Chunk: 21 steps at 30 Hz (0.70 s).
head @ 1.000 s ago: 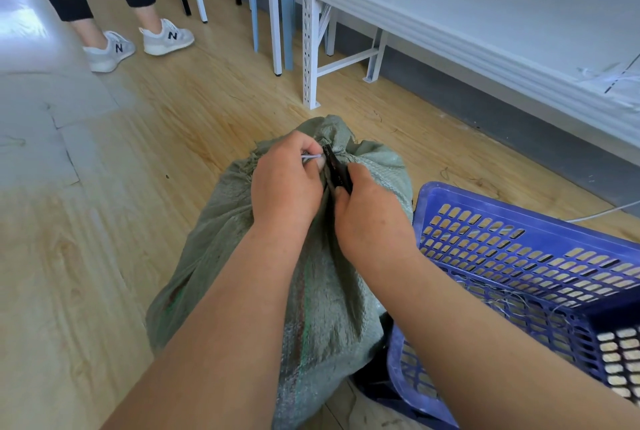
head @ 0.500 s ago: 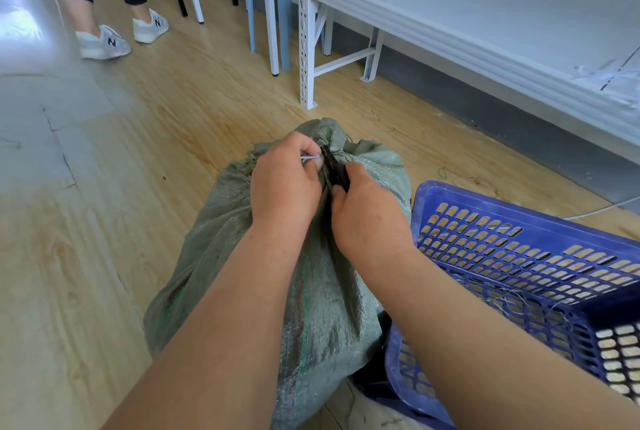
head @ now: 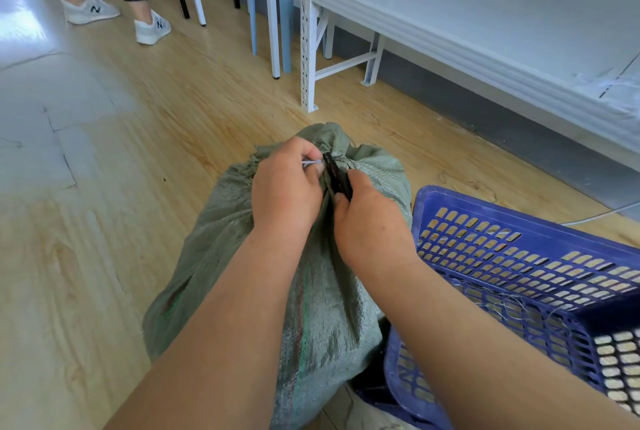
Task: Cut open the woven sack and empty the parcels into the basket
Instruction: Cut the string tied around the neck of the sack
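A full green woven sack stands on the wooden floor, its gathered neck pointing away from me. My left hand pinches a thin white tie at the neck. My right hand is closed on a black cutter, whose tip sits against the neck right beside the tie. A blue perforated plastic basket lies tilted on the floor, touching the sack's right side; I see only stray threads inside. The parcels are hidden in the sack.
A white metal shelf rack runs along the right, one post just beyond the sack. Chair and table legs stand behind it. Another person's legs and grey sneakers are at the far left. A white cable lies behind the basket.
Both hands stay at the sack's neck with the tie and cutter. The other person's feet have stepped. My view has shifted slightly.
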### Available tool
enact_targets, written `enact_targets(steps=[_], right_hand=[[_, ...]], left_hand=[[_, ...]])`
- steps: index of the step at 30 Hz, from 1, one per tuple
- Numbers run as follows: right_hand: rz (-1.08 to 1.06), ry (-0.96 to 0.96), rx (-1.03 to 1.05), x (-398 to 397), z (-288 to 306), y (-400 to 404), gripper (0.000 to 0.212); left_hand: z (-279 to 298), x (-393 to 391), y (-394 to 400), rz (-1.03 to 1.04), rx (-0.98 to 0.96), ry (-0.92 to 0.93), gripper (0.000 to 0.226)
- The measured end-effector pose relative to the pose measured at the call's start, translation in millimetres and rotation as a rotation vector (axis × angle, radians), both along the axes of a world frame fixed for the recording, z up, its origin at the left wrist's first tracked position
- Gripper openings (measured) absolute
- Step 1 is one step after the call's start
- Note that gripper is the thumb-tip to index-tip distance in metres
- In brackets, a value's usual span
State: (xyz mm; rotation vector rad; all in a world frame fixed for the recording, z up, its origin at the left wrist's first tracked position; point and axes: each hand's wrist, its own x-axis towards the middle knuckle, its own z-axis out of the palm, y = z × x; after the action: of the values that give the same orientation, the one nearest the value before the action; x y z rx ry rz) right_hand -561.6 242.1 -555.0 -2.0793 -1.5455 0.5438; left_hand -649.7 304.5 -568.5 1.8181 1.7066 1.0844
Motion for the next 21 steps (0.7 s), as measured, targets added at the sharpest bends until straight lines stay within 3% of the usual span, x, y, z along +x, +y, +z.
enact_targets(steps=[21], right_hand=[[0.000,-0.006,-0.017,-2.1,5.9,3.6,0.019]], left_hand=[[2.0,-3.4,-0.3,-0.013,0.019,-0.016,0.011]])
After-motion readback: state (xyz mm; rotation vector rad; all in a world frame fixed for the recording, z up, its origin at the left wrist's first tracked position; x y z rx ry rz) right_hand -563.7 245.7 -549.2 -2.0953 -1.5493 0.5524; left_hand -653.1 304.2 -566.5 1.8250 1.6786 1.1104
